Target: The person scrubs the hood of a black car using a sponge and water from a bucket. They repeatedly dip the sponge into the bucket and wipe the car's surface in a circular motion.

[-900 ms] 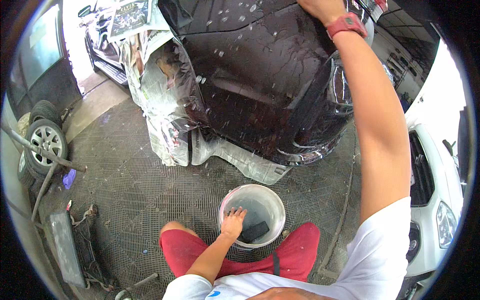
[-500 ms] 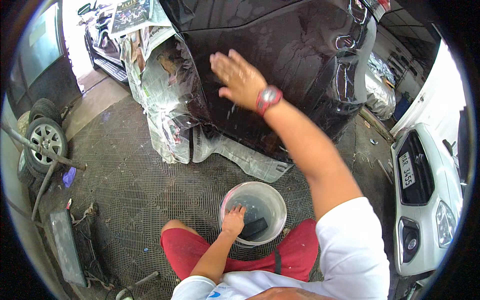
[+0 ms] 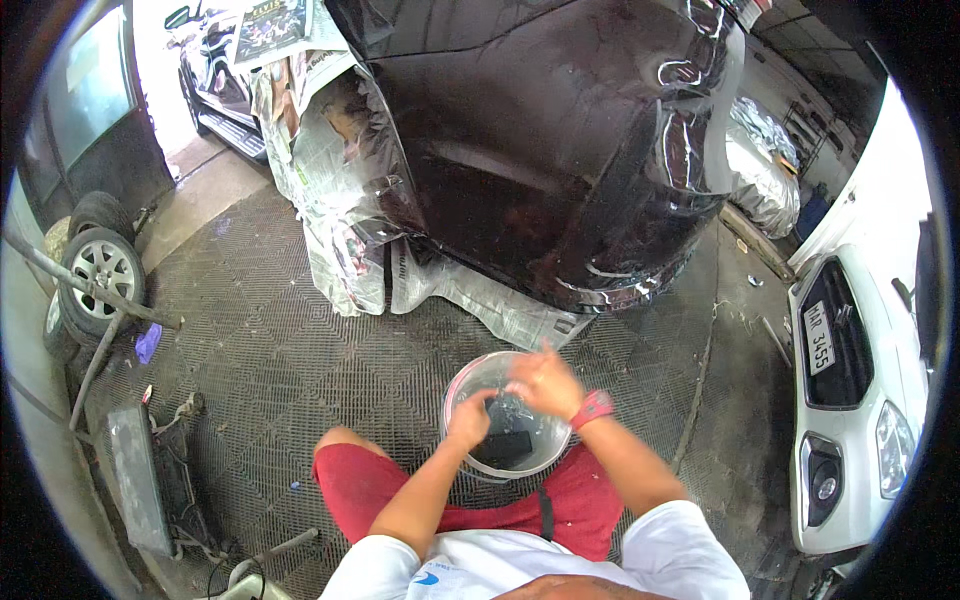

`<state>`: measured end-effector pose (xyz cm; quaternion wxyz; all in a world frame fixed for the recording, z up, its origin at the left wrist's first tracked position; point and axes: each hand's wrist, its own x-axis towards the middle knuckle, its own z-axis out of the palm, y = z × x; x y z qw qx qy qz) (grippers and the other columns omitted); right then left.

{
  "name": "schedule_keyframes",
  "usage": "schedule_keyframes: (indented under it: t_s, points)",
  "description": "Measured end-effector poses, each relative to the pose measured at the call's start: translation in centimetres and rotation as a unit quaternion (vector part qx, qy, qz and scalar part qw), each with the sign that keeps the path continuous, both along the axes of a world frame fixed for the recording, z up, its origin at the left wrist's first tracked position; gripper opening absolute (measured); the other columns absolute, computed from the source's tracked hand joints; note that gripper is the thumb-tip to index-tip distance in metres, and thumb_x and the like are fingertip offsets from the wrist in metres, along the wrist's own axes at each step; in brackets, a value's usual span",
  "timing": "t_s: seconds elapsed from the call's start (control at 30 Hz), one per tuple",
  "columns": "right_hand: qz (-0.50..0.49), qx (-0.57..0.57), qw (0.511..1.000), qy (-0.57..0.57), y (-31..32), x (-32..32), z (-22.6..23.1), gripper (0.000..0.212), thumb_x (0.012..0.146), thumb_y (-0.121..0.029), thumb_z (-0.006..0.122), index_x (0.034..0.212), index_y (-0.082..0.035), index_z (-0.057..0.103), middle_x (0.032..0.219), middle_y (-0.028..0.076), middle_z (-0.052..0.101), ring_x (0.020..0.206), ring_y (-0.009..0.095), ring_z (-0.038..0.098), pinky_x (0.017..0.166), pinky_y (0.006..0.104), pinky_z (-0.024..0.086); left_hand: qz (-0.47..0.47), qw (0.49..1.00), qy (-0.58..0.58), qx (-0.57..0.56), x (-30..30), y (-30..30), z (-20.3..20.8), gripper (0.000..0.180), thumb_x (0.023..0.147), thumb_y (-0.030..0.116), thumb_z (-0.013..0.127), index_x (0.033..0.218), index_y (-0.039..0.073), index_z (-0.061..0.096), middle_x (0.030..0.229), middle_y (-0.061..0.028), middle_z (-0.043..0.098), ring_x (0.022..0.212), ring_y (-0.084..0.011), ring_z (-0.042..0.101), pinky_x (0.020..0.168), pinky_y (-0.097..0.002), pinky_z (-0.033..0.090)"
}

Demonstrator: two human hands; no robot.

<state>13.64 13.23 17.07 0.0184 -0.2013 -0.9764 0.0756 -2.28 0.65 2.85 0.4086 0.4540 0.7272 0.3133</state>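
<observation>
Inside the pale bucket, the dark block lies roughly crosswise, rightward of the nearer left hand, right hand blurred beyond, either's fingers open or closed, can't tell!

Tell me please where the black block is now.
In the head view, the black block lies inside the bucket, below and right of the left hand.

The left forearm and right forearm angle inward and forward, elbows apart. The left hand has its fingers curled toward the right hand, which sits just beside it and slightly farther forward, with one finger jutting ahead (blur softens its outline). Whether the fingertips touch is unclear.
</observation>
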Motion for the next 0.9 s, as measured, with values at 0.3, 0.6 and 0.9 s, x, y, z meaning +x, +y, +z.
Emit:
schedule_keyframes:
  t_s: [0.3,0.6,0.9]
  points:
    - [-0.089,0.345,0.793,0.494,12.6,2.4,34.6,0.049,0.106,-0.034,0.066,0.144,-0.002,0.061,0.151,0.020,0.060,0.143,0.036,0.055,0.126,0.0461,0.035,0.199,0.822,-0.320,0.426,-9.2,7.3,25.9,0.053,0.109,0.055,0.057,0.151,0.022,0.059,0.153,0.0022,0.054,0.137,-0.0170,0.050,0.107,-0.0442,0.050]
    - [-0.119,0.362,0.761,0.525,24.4,1.3,35.1,0.073,0.117,-0.051,0.033,0.172,-0.005,0.023,0.179,0.022,0.017,0.167,0.035,0.013,0.135,0.0471,0.013,0.203,0.706,0.312,0.602,-7.5,22.2,41.5,0.073,0.113,0.033,0.047,0.168,-0.008,0.021,0.176,-0.0302,0.018,0.164,-0.0464,0.017,0.134,-0.0524,0.016]
    - [-0.121,0.354,0.766,0.523,23.4,1.4,34.8,0.079,0.115,-0.058,0.035,0.171,-0.002,0.024,0.179,0.023,0.019,0.167,0.035,0.014,0.135,0.0439,0.013,0.260,0.713,0.354,0.547,-17.2,23.1,35.6,0.072,0.116,0.033,0.034,0.168,-0.011,0.013,0.176,-0.0333,0.011,0.165,-0.0463,0.013,0.135,-0.0502,0.013]
